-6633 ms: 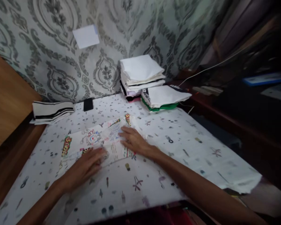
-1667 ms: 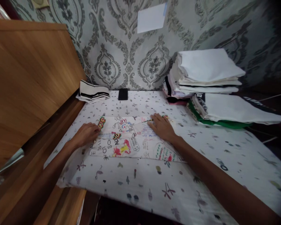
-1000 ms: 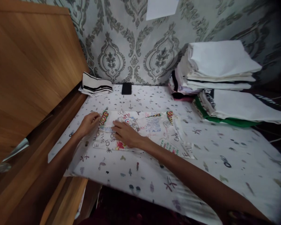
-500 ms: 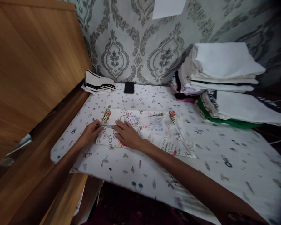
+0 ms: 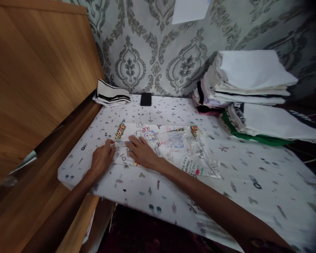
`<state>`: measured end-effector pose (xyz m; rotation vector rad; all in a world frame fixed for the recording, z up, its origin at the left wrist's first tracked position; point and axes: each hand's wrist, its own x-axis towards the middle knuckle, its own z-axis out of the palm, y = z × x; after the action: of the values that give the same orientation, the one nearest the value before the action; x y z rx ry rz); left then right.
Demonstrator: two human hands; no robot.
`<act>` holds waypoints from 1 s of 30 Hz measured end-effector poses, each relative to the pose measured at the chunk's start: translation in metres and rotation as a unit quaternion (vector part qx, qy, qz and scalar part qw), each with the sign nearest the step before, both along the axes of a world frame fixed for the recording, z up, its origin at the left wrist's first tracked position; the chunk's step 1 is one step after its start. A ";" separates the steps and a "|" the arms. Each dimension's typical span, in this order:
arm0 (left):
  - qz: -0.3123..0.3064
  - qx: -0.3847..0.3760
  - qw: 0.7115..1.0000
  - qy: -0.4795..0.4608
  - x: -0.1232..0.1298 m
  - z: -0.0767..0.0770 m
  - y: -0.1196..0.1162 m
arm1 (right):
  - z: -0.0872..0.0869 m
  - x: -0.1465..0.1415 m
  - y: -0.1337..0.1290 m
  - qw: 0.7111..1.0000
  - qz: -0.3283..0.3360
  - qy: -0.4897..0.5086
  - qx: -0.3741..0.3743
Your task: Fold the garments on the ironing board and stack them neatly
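Note:
A white cloth garment with colourful drawings and lettering lies folded in a long strip on the patterned table cover. My right hand rests flat on its left part, fingers spread and pointing left. At the garment's left end is my left hand, its fingers bent together at the cloth's edge, with the fingertips against the fabric.
Folded clothes form a tall stack at the back right, beside a lower stack. A small folded pile and a black flat object lie near the wall. Wooden furniture stands left.
My left hand has shifted slightly down and turned more upright at the garment's left end. My right hand has stayed nearly in place on the cloth.

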<state>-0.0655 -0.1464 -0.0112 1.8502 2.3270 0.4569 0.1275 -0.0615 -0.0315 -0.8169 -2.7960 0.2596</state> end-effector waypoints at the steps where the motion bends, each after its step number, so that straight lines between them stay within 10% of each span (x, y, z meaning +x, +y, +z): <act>1: -0.001 0.005 1.000 0.018 0.001 0.000 0.000 | 0.000 0.000 0.000 1.000 -0.001 -0.002 0.001; 22: -0.004 0.115 0.987 -0.110 -0.010 -0.007 0.019 | 0.009 0.001 -0.027 0.995 0.095 0.031 0.005; 30: -0.197 0.144 0.966 -0.084 0.003 -0.010 0.003 | -0.001 -0.005 -0.032 0.994 0.106 0.038 -0.013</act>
<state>-0.0622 -0.1435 -0.0208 2.2311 1.7980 0.8901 0.1222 -0.0934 -0.0322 -0.5037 -2.8130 0.3533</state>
